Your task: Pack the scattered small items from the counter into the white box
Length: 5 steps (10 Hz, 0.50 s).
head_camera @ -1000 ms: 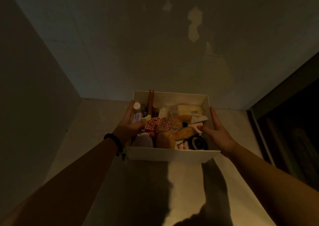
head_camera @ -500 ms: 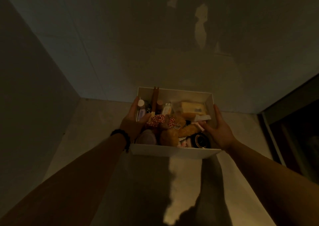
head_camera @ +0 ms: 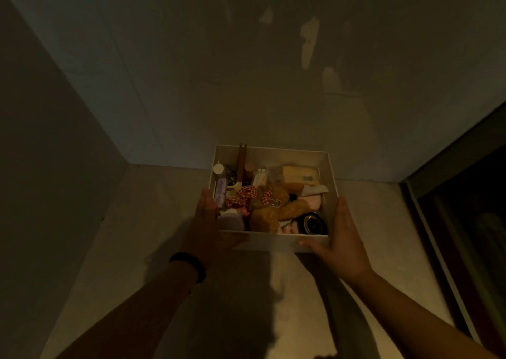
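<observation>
Box: the white box [head_camera: 269, 242] sat on the pale counter [head_camera: 131, 221], close to the back wall [head_camera: 246, 71] in a dim corner, its open top facing up.
Contents: it was full. A brown soft toy [head_camera: 269, 212] lay in the middle with a red checked ribbon [head_camera: 245, 194] beside it, a comb [head_camera: 232, 191] and a small white-capped bottle [head_camera: 218, 169] toward the left wall, a yellow packet [head_camera: 298, 173] at the far right, a black round tin [head_camera: 313, 223] at the near right, and a pale purple lid [head_camera: 231, 221] at the near left.
Left hand: the left hand [head_camera: 208, 221] lay flat against the box's left side, fingers straight along the wall and thumb along the near edge; a black band [head_camera: 191, 265] circled the wrist.
Right hand: the right hand [head_camera: 343, 238] pressed the right side, fingers straight, thumb reaching across the front wall.
Surroundings: a dark window frame [head_camera: 451, 194] ran along the right.
</observation>
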Motion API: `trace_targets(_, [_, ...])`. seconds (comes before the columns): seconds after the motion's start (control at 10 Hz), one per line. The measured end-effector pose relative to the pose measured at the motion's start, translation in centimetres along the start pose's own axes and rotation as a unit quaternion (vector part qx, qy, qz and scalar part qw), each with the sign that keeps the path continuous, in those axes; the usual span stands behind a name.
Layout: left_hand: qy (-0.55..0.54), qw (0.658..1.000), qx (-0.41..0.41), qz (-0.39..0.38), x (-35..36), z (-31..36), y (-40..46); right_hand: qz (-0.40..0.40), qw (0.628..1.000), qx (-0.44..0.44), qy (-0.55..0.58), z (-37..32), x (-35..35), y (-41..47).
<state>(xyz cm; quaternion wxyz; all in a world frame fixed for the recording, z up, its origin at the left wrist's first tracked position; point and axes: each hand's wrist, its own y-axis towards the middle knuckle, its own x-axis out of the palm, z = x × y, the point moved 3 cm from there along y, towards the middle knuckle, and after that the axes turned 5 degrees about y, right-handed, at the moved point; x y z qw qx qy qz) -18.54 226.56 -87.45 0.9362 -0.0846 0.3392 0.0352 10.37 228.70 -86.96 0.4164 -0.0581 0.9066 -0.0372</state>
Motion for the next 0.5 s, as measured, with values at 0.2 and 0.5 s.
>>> trace_targets(0.2, [0.060, 0.997, -0.004, 0.039, 0.0, 0.1, 1.9, 0.039, 0.999, 0.018, -0.032, -0.2, 0.1, 1.8])
trace_targets(0.5, [0.280, 0.959, -0.035, 0.007, -1.9, 1.9, 0.0, -0.016, 0.989, 0.036, -0.142, -2.2, -1.4, 1.1])
